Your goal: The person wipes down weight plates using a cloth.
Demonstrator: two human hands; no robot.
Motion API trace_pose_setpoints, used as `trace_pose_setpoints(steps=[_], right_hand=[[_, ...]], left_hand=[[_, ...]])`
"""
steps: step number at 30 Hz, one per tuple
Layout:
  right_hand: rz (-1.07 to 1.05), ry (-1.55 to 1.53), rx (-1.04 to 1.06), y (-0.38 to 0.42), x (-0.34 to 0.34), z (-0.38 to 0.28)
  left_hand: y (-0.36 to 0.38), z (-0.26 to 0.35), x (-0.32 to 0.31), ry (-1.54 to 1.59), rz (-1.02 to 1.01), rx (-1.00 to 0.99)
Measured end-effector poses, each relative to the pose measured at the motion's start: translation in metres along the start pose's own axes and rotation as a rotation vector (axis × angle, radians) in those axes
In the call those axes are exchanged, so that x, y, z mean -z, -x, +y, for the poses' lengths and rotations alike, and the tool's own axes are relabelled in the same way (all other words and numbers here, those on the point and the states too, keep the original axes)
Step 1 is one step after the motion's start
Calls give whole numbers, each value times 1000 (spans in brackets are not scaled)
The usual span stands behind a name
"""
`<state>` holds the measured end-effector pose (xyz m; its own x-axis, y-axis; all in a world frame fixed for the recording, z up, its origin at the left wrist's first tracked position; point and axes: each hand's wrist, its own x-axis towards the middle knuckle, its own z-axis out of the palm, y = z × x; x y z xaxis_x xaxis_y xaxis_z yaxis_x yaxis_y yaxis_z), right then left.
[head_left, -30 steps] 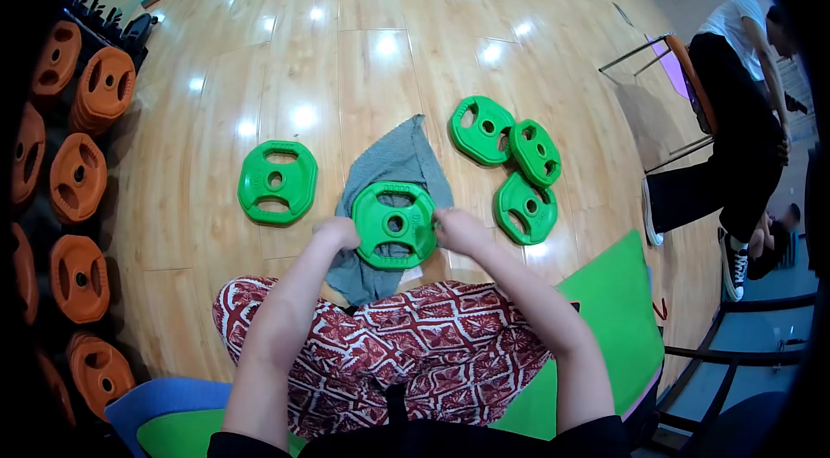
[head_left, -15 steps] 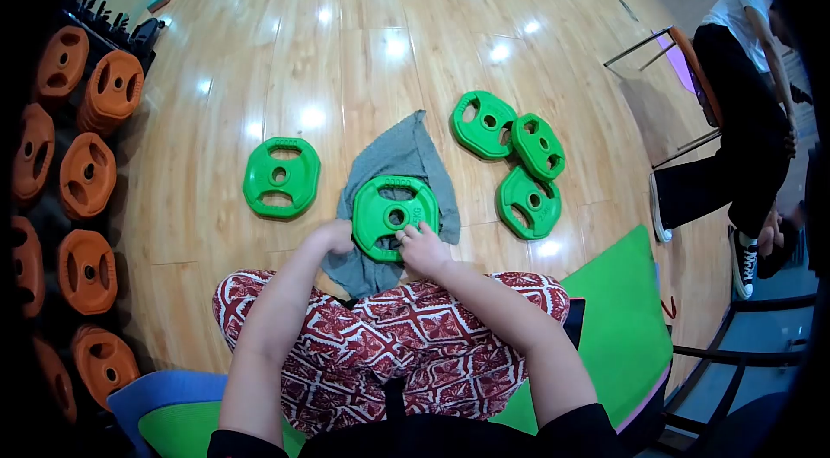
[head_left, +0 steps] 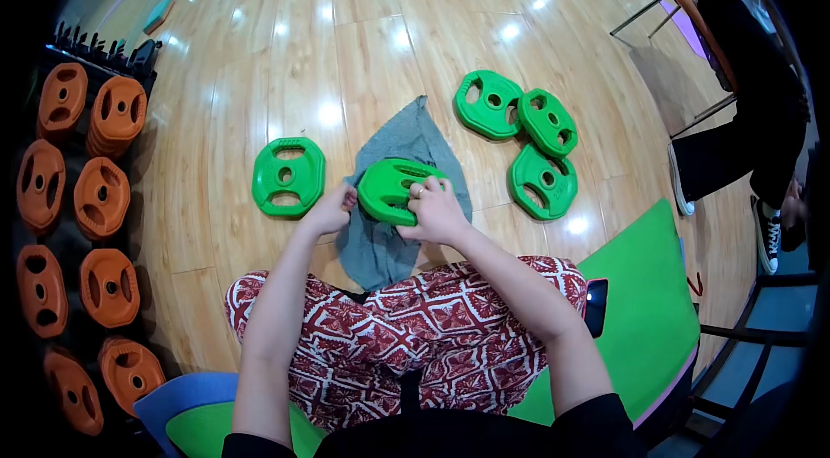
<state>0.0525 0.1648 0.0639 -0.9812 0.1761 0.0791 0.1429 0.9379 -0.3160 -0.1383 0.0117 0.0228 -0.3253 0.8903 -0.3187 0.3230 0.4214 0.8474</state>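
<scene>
A green weight plate (head_left: 380, 190) is tilted up over a grey cloth (head_left: 415, 125) on the floor in front of my crossed legs. My right hand (head_left: 434, 212), with a ring on one finger, grips the plate by its right side, fingers hooked over a grip opening. My left hand (head_left: 333, 209) is closed at the cloth's left edge, just left of the plate, and pinches the cloth. To the left, another green plate (head_left: 307, 177) lies flat on the wooden floor.
Three green plates (head_left: 488, 117) lie at the right, partly overlapping. Stacks of orange plates (head_left: 109, 289) stand on the far left. A green mat (head_left: 640, 311) and a phone (head_left: 596, 307) are at my right. Someone in black trousers (head_left: 722, 155) is by a chair (head_left: 711, 47).
The plate on the cloth has gone from flat to tilted, its right side raised by my right hand. My left hand has moved slightly up. The camera view has shifted a little.
</scene>
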Motion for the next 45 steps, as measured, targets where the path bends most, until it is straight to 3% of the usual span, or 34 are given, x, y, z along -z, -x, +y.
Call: trace_pose_setpoints(steps=[1,3,5,6,7,8,9,10,14,16,18,19,20,25,28,31,33,34,36,39,45], right_hand=[[66,-91,-81,-3,3,2],[150,-171,-137,-10,14,10],[115,-377,-472,-18,32,19],[202,-376,-487,-19,33,29],[214,-616,-588,-19,31,39],[247,-715,-721,-15,25,49],[279,-811,-855,-11,20,56],[279,-809,-853,-9,21,59],[420,-592,-802,-4,39,73],[486,-480,-776,-6,44,79],[487,-542,-829,-6,47,85],[546,-588,-827,-6,46,86],[547,-588,-826,-6,44,85],[524,-413,-718,-10,17,78],[388,-450,-641,-15,11,58],[289,-340,-549,-21,9,21],[40,61,-374,-24,4,2],[42,59,-375,-21,-5,-3],[-103,254,-127,-16,-33,-6],[-116,379,55,-3,-58,6],[-80,527,148,6,-82,10]], left_hand=[[-2,8,-1,-1,0,-2],[-5,24,-8,263,182,103],[-10,17,-19,109,235,120],[-7,23,-29,-89,115,260],[-3,27,-36,-289,-5,398],[3,22,-48,-293,-3,400],[9,12,-64,-531,71,349],[10,8,-72,-766,148,290],[-6,-12,-66,-711,52,313],[-20,-30,-41,-325,317,253],[-17,1,7,88,521,427],[-15,11,29,489,650,386],[-11,23,45,855,713,143],[28,79,90,1137,827,-186],[39,86,100,1121,810,-302],[32,76,102,1042,782,-275],[27,80,91,1024,777,-269],[28,90,83,991,705,-206],[27,96,71,938,574,-102],[23,94,58,912,470,-26],[16,93,41,879,291,5]])
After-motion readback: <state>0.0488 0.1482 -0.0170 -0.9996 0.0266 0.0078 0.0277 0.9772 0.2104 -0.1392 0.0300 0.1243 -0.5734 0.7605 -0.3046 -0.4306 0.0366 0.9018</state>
